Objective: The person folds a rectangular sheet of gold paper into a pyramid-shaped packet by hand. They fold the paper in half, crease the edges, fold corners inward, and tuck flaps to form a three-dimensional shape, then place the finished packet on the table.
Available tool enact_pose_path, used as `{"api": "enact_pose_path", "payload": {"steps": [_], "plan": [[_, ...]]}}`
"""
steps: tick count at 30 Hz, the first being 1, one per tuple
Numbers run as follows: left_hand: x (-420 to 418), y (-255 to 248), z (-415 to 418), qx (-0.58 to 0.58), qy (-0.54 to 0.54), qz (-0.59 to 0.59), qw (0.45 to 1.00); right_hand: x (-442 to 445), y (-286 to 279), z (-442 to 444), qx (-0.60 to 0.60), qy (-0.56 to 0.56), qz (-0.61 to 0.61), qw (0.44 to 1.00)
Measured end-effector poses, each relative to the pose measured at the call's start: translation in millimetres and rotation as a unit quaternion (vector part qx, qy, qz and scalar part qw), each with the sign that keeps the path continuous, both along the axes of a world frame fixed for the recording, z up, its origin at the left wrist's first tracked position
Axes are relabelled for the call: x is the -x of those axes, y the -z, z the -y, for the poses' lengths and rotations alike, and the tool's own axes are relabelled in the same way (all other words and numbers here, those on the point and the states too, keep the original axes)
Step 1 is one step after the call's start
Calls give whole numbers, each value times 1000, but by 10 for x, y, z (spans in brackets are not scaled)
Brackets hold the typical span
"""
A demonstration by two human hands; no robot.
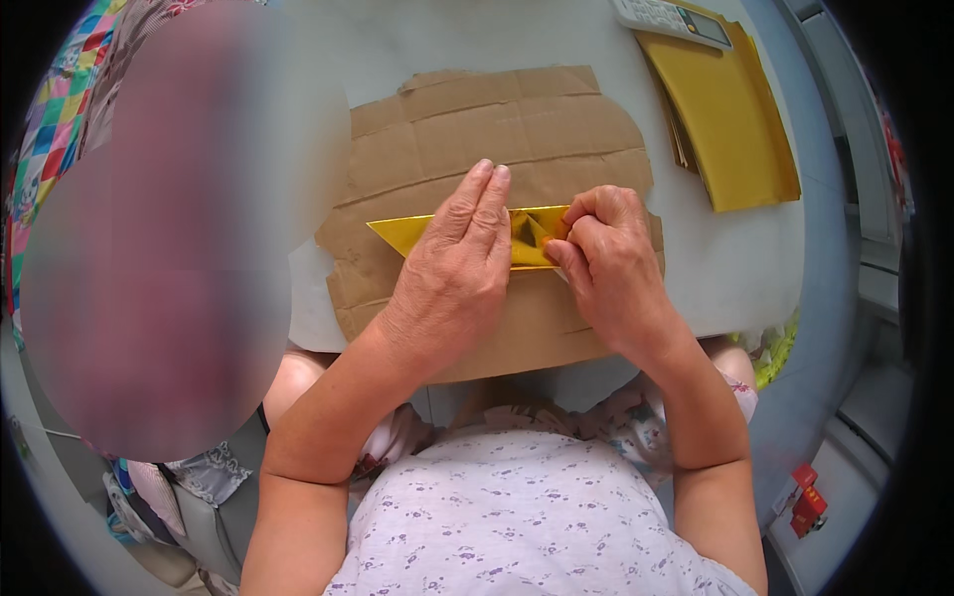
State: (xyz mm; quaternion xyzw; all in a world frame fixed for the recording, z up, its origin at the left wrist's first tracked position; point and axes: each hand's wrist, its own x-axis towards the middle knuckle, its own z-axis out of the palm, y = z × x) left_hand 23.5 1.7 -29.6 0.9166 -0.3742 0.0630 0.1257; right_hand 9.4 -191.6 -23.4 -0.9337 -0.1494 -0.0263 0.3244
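Observation:
A sheet of shiny gold foil paper (399,232), folded into a long shape with a pointed left end, lies over a brown cardboard sheet (492,134). My left hand (462,261) rests flat across its middle, fingers together and pointing away from me. At the paper's right end, my right hand (607,257) pinches the edge between thumb and fingers, where the foil is bent and partly raised. My right fingertips hide part of that end.
The cardboard lies on a white table (745,276). At the back right is a stack of gold paper (723,119) with a white remote control (674,21) on its far end. A large blurred area covers the left side. A grey seat with cloths (201,514) stands at lower left.

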Motion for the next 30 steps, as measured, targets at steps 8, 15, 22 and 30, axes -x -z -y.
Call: {"api": "enact_pose_path", "payload": {"steps": [8,15,22,30], "plan": [[142,41,-38,-32,-2,-151,988,46,19,16,-2,5,15,1000],[146,43,-38,-38,-2,-140,989,120,51,107,24,-5,63,998],[153,80,-18,-28,-11,-131,991,300,95,108,157,-108,90,978],[158,85,-40,-34,2,-131,991,386,32,293,223,-121,78,964]]}}
